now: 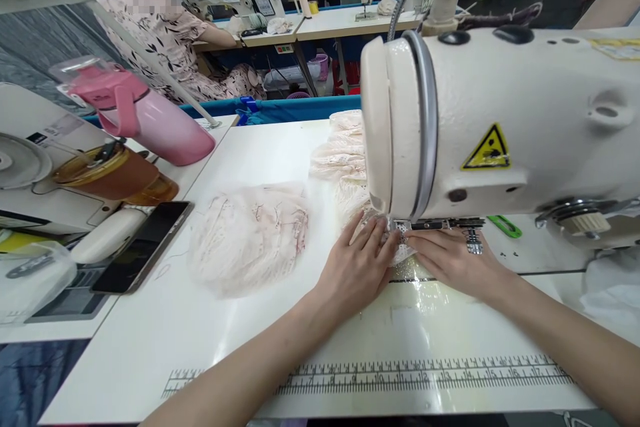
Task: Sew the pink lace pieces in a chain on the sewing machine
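Under the head of a white sewing machine, pale lace fabric runs across the bed to the needle area. My left hand lies on this fabric just left of the presser foot, its fingers stretched out and a little apart. From the other side my right hand reaches in, fingers extended flat at the fabric's edge. Machine parts cover some of its fingertips. The fabric right at the needle is mostly hidden. A second bunched piece of pale lace rests on the table to the left of my hands.
A black phone, an amber cup and a pink bottle stand or lie at the left. A green thread snipper sits behind my right hand. A printed ruler marks the front edge. Another person sits beyond.
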Demonstrator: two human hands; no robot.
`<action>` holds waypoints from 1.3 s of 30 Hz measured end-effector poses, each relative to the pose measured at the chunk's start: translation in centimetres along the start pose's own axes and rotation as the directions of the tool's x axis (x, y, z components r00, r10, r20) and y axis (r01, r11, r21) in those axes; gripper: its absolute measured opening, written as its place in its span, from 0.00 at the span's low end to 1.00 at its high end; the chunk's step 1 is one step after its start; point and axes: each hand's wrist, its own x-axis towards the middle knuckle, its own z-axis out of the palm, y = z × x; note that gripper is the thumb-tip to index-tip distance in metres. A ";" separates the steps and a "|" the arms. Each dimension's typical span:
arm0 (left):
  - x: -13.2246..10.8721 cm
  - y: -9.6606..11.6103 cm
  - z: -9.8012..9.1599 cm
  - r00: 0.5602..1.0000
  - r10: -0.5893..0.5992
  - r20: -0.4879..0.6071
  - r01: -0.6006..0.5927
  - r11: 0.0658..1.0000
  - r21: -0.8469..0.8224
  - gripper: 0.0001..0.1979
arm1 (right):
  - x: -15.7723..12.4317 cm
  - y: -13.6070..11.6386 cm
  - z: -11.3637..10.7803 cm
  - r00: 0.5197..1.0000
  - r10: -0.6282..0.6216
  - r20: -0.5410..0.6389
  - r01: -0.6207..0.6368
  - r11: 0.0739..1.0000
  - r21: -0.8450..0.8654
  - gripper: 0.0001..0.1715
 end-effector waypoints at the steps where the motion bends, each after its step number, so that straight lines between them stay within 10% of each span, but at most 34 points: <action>1: 0.0 0.0 0.0 1.000 -0.003 0.003 0.003 1.000 -0.005 0.19 | 0.0 0.0 0.0 1.000 0.011 0.003 -0.011 1.000 0.004 0.10; 15: -0.5 -1.2 0.5 0.974 0.206 -0.092 -0.209 0.978 -0.024 0.18 | -0.5 0.0 0.9 0.999 -0.036 0.018 0.037 0.998 -0.056 0.11; 29: -0.3 -2.0 0.1 0.975 0.152 -0.160 -0.163 0.985 -0.059 0.15 | -0.1 -0.9 1.3 0.999 -0.031 0.030 0.030 0.998 0.056 0.07; 39: -0.2 -2.1 -0.9 0.865 0.278 -0.418 -0.318 0.948 -0.027 0.09 | -0.8 -0.6 0.6 0.998 -0.064 0.003 0.061 0.960 0.273 0.05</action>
